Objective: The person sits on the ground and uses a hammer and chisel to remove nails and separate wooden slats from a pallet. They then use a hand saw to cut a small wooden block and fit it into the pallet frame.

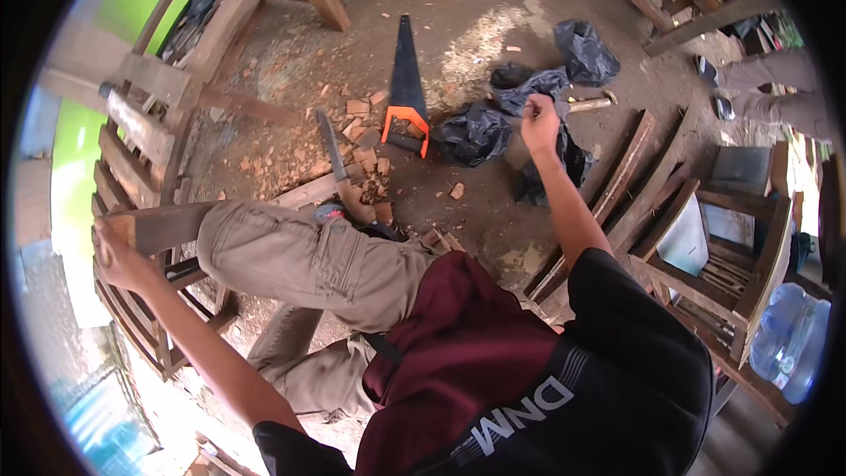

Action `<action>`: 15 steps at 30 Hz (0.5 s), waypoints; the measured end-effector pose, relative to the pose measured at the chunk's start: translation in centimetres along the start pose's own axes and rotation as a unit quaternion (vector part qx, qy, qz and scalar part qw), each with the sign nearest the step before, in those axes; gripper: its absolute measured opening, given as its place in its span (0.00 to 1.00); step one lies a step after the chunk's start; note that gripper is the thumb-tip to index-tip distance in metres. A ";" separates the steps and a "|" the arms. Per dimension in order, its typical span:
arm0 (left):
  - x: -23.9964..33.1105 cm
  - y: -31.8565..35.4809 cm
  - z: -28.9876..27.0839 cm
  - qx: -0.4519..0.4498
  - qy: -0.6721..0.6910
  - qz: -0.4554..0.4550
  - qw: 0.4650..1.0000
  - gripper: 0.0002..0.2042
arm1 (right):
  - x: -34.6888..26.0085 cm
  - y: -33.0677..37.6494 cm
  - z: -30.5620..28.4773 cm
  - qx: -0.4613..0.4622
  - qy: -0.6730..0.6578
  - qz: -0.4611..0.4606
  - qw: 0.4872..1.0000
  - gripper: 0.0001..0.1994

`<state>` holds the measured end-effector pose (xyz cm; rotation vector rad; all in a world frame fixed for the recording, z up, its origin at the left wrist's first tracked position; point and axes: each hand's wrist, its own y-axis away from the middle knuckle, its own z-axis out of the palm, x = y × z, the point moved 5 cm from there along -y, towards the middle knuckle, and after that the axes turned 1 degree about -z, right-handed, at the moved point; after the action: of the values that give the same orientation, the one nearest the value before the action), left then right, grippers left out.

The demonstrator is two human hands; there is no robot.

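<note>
My left hand (pixel 122 260) is out at the far left, its fingers closed around the pale end of a brown wooden piece (pixel 172 227) beside my raised knee. My right hand (pixel 539 126) reaches forward with curled fingers over crumpled black plastic bags (pixel 476 132); whether it pinches one of them is hidden. On the ground between my hands lies a handsaw (pixel 407 75) with a dark blade and an orange and black handle. Left of it is a machete (pixel 331 145) with a long narrow blade and a curved wooden handle, among broken wood chips (pixel 357 108).
A slatted wooden frame (pixel 132 163) stands at the left. Long wooden strips (pixel 626 163) lie at the right, near a wooden chair-like frame (pixel 705 251) and a large clear plastic bottle (pixel 789 339). Another person's legs (pixel 775 92) show at the far right.
</note>
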<state>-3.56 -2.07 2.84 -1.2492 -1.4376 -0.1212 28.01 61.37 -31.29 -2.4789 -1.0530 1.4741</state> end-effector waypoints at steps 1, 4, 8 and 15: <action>2.7 -0.1 1.0 -0.008 0.084 -0.004 0.996 0.24 | 2.6 -0.8 -2.3 0.033 0.009 0.027 0.999 0.11; 9.6 0.1 3.5 -0.087 0.192 -0.088 0.974 0.19 | 9.1 -0.6 -3.8 -0.024 0.096 0.121 0.988 0.14; 15.0 4.8 7.1 -0.187 0.209 -0.023 0.960 0.22 | 15.9 -0.7 -4.0 -0.050 0.234 0.214 0.947 0.25; 10.7 21.0 10.1 -0.207 0.198 -0.083 0.955 0.19 | 19.6 -0.1 -1.8 -0.147 0.336 0.329 0.870 0.32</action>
<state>7.41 20.12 -3.94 -1.3386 -1.1925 -0.7790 35.37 73.48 -44.97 -3.3689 -0.3126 0.3679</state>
